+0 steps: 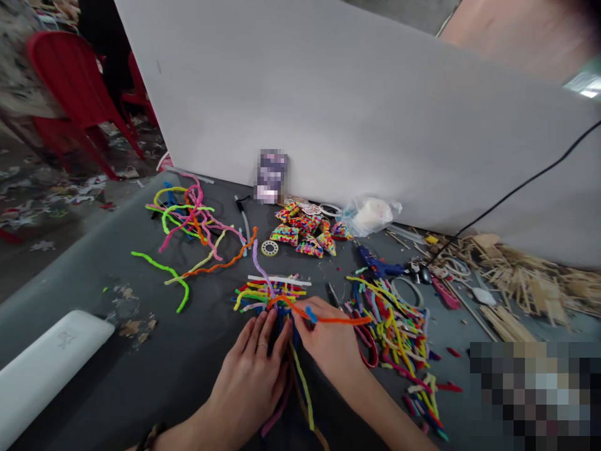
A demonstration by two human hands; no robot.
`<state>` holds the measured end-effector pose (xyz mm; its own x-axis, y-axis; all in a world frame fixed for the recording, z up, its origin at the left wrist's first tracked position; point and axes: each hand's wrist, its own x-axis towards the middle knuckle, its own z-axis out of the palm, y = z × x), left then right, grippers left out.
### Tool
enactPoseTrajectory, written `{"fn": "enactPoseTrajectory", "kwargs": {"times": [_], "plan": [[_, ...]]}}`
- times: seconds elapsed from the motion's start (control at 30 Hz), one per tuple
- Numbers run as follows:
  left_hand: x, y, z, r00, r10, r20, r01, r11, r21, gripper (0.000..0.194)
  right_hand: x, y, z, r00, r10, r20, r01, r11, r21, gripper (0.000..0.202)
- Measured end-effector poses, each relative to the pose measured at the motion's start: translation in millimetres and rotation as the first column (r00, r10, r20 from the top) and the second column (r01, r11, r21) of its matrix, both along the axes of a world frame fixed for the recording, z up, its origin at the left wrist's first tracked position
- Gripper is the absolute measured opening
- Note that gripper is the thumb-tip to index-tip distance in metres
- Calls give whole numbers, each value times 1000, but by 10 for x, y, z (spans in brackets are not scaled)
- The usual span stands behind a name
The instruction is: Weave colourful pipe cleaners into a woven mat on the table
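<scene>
Orange pipe cleaner crosses the right hand, its tip pointing right.

The left hand covered the lower part of the woven pipe cleaners, and the orange pipe cleaner hid a strip of the right hand. The bottom edge cut off both forearms; the left edge cropped the white case. Blocky blurring made the upright object and lower-right patch unreadable.

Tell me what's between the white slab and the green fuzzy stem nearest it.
Brown scraps, between the white slab and green fuzzy stem, in the head view.
</scene>
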<state>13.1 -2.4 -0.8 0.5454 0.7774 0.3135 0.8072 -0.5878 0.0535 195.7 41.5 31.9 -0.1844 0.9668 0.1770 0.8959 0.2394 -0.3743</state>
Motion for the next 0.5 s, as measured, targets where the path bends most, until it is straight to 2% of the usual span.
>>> {"fn": "enactPoseTrajectory", "kwargs": {"times": [0.1,0.27,0.33,0.5], "plan": [[-8,3,8,1000,-2,-3,2,1000,16,56,-25,-1,35,997,-55,52,59,995,-79,16],[1,-10,-24,1000,5,-11,-4,1000,13,55,-65,20,123,989,-5,-149,-24,980,-197,19],[7,-13,-33,1000,11,-12,-11,1000,12,56,-66,20,124,988,16,-153,-44,982,-186,22],[-16,-6,-23,1000,-10,-12,10,1000,11,58,-13,-15,41,994,104,-33,-106,992,-65,21]]}}
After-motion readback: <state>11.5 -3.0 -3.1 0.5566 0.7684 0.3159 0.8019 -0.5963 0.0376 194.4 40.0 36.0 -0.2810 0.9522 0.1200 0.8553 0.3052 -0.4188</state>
